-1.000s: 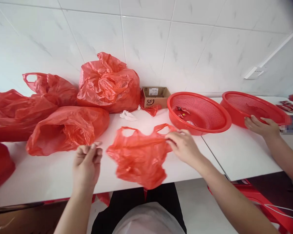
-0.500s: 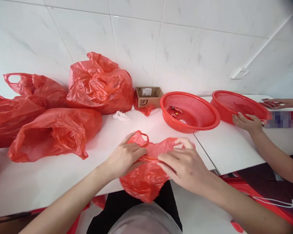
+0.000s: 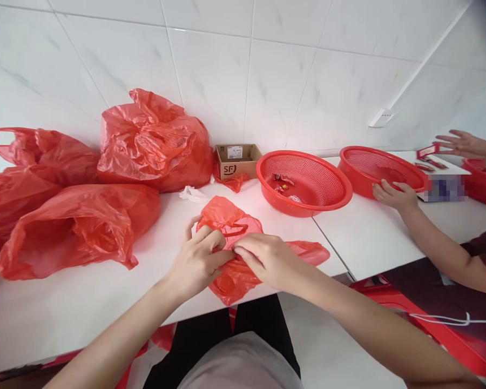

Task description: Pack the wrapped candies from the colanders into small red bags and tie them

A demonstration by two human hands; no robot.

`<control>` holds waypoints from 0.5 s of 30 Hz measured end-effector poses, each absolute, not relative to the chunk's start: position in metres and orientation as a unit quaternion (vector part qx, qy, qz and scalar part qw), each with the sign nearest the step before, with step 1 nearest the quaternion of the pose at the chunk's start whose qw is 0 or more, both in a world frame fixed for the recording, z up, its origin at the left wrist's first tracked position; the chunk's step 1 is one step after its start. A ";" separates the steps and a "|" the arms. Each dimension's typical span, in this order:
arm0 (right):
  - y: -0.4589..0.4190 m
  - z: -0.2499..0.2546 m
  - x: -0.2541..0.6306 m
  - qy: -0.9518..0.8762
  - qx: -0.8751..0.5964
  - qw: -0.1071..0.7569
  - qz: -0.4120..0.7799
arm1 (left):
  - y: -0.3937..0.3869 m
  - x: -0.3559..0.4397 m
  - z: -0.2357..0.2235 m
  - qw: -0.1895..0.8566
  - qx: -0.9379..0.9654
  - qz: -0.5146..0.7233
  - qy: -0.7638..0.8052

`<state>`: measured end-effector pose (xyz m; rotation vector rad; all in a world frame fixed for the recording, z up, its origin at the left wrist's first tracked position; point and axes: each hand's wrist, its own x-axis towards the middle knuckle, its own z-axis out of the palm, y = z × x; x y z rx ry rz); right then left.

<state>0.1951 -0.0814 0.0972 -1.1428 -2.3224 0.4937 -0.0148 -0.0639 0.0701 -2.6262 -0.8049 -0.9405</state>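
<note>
A flat red plastic bag (image 3: pixel 227 220) lies crumpled at the near edge of the white table (image 3: pixel 85 302). My left hand (image 3: pixel 198 259) pinches the bag's top on its left side. Beside it, my right hand (image 3: pixel 267 259) pinches the same bunched part, fingertips almost touching the left ones. One corner of the bag (image 3: pixel 310 252) trails to the right past my right wrist.
Several full red bags (image 3: pixel 154 143) are heaped at the back left. A small cardboard box (image 3: pixel 237 160) and two red baskets (image 3: pixel 303 181) (image 3: pixel 378 170) stand further right. Another person's hand (image 3: pixel 392 194) rests on the far basket; their other hand (image 3: pixel 464 145) hovers at the right edge.
Both my hands came together on the bag and bunched it, pulling it up onto the table. The other person's far hand rose into view at the right.
</note>
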 end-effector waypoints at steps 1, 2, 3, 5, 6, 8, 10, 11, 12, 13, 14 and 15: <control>-0.078 0.089 0.190 -0.854 -0.430 0.221 0.192 | -0.066 -0.015 0.068 0.114 -0.896 -0.327 -0.277; -0.074 0.080 0.188 -0.855 -0.445 0.179 0.199 | -0.068 -0.018 0.066 0.108 -0.894 -0.332 -0.282; -0.071 0.073 0.189 -0.855 -0.462 0.123 0.201 | -0.068 -0.025 0.064 0.103 -0.889 -0.339 -0.289; -0.064 0.064 0.199 -0.847 -0.500 -0.010 0.180 | -0.065 -0.044 0.059 0.104 -0.875 -0.353 -0.315; -0.062 0.062 0.206 -0.839 -0.516 -0.066 0.158 | -0.064 -0.055 0.056 0.107 -0.864 -0.355 -0.339; -0.059 0.065 0.218 -0.825 -0.545 -0.113 0.099 | -0.061 -0.076 0.047 0.097 -0.839 -0.338 -0.415; -0.058 0.073 0.224 -0.823 -0.560 -0.090 0.037 | -0.062 -0.087 0.037 0.033 -0.818 -0.284 -0.499; -0.058 0.078 0.224 -0.826 -0.559 -0.072 0.009 | -0.064 -0.089 0.033 -0.013 -0.810 -0.255 -0.528; -0.059 0.082 0.223 -0.828 -0.558 -0.055 -0.014 | -0.067 -0.086 0.029 -0.057 -0.802 -0.235 -0.546; -0.059 0.086 0.219 -0.832 -0.553 -0.038 -0.026 | -0.070 -0.082 0.026 -0.091 -0.794 -0.230 -0.555; -0.060 0.088 0.214 -0.839 -0.543 -0.020 -0.027 | -0.073 -0.075 0.024 -0.108 -0.786 -0.240 -0.560; -0.060 0.088 0.208 -0.847 -0.532 -0.002 -0.017 | -0.076 -0.067 0.022 -0.103 -0.775 -0.266 -0.564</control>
